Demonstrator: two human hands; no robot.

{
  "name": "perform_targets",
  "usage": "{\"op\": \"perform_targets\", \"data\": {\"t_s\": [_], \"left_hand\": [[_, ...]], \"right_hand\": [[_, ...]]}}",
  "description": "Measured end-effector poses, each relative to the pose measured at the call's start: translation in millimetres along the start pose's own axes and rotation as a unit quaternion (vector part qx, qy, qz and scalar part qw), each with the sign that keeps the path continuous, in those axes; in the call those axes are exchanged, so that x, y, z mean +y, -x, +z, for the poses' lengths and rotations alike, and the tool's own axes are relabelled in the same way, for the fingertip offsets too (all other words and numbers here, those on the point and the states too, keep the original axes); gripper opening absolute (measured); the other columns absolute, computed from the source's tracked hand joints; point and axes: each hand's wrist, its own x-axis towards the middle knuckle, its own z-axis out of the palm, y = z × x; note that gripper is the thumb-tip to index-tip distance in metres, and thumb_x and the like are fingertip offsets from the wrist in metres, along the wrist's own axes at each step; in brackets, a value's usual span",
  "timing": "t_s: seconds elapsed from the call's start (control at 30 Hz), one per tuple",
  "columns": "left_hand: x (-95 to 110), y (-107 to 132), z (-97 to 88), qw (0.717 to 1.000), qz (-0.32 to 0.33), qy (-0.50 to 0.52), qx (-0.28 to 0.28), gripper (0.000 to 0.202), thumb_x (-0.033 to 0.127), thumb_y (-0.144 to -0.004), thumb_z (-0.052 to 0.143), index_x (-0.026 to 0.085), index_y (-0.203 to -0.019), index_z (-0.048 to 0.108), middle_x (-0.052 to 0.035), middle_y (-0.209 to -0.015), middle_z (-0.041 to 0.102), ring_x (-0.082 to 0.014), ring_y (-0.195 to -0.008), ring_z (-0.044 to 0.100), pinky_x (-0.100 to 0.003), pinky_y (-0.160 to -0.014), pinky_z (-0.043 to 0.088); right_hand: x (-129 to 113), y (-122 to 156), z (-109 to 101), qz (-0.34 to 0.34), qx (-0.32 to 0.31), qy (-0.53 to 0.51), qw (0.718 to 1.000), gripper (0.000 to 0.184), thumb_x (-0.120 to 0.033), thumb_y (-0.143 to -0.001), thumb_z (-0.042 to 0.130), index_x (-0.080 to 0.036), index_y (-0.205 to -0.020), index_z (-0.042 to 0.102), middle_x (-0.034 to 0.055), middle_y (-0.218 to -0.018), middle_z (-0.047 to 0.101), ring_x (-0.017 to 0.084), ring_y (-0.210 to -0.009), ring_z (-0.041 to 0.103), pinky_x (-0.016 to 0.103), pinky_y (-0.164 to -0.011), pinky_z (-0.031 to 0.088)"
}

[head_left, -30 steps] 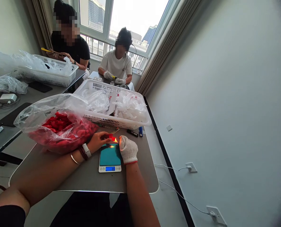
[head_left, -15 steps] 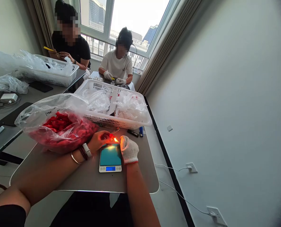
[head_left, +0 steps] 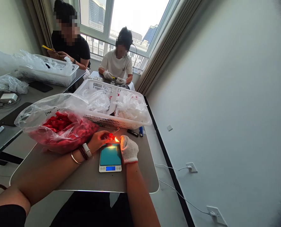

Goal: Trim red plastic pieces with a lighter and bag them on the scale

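Note:
My bare left hand (head_left: 99, 140) pinches a small red piece (head_left: 110, 136) just above the far edge of a digital scale (head_left: 110, 157). My right hand (head_left: 128, 149), in a white knit glove, is closed around something hidden, and a small flame (head_left: 116, 139) burns at its fingertips against the red piece. The flame's glow reflects on the scale's teal platform. A clear plastic bag of red pieces (head_left: 60, 126) lies just left of my left wrist.
A white basket (head_left: 112, 119) of clear bags stands behind the scale. A black marker (head_left: 132, 133) and a blue lighter (head_left: 140, 131) lie to its right. Two other people work at the far tables by the window. A second basket (head_left: 48, 78) sits at left.
Both hands stay almost in place over the scale. The flame keeps burning at the red piece and has shifted very slightly.

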Motion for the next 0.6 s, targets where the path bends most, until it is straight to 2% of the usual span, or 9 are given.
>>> {"op": "perform_targets", "data": {"t_s": [0.17, 0.23, 0.43, 0.53, 0.6], "left_hand": [[1.3, -1.1, 0.7, 1.0, 0.004, -0.01, 0.007, 0.028, 0.048, -0.071, 0.07, 0.031, -0.094, 0.07, 0.0003, -0.091, 0.074, -0.0243, -0.081, 0.066, -0.045, -0.075, 0.054], [1.8, -2.1, 0.7, 1.0, 0.013, -0.017, 0.015, 0.028, 0.046, -0.072, 0.071, 0.027, -0.093, 0.07, -0.0021, -0.091, 0.074, -0.0247, -0.083, 0.066, -0.045, -0.077, 0.054], [4.1, -3.7, 0.5, 1.0, 0.006, 0.022, 0.011, 0.027, 0.046, -0.071, 0.072, 0.028, -0.091, 0.068, -0.0009, -0.091, 0.074, -0.0248, -0.086, 0.067, -0.045, -0.08, 0.054], [4.1, -3.5, 0.7, 0.999, -0.006, 0.048, 0.009, 0.03, 0.051, -0.07, 0.073, 0.03, -0.091, 0.068, 0.0013, -0.09, 0.075, -0.0253, -0.087, 0.067, -0.047, -0.081, 0.054], [2.0, -3.5, 0.9, 0.998, -0.011, 0.064, 0.006, 0.03, 0.055, -0.069, 0.073, 0.035, -0.091, 0.067, 0.0036, -0.091, 0.075, -0.0255, -0.087, 0.067, -0.048, -0.082, 0.053]], "right_hand": [[4.5, -3.3, 1.4, 0.12, 0.02, -0.022, 0.992, 0.037, -0.036, -0.096, 0.037, -0.02, -0.11, 0.066, 0.0052, -0.071, 0.066, 0.015, -0.059, 0.057, 0.024, -0.057, 0.036], [7.2, -6.0, 4.2, 0.139, 0.043, -0.037, 0.989, 0.041, -0.037, -0.098, 0.033, -0.02, -0.115, 0.065, 0.0072, -0.079, 0.069, 0.017, -0.066, 0.061, 0.026, -0.062, 0.039], [11.5, -10.3, 11.3, 0.045, 0.115, -0.084, 0.989, 0.043, -0.035, -0.097, 0.032, -0.015, -0.118, 0.064, 0.0117, -0.11, 0.068, 0.023, -0.099, 0.062, 0.034, -0.088, 0.044], [7.8, -7.6, 2.7, 0.007, 0.187, -0.137, 0.973, 0.041, -0.034, -0.097, 0.035, -0.013, -0.115, 0.065, 0.0129, -0.117, 0.065, 0.024, -0.11, 0.058, 0.038, -0.098, 0.041], [1.7, -4.3, -6.5, -0.045, 0.211, -0.184, 0.959, 0.035, -0.033, -0.095, 0.041, -0.015, -0.111, 0.065, 0.0124, -0.117, 0.065, 0.023, -0.111, 0.057, 0.039, -0.1, 0.042]]}}
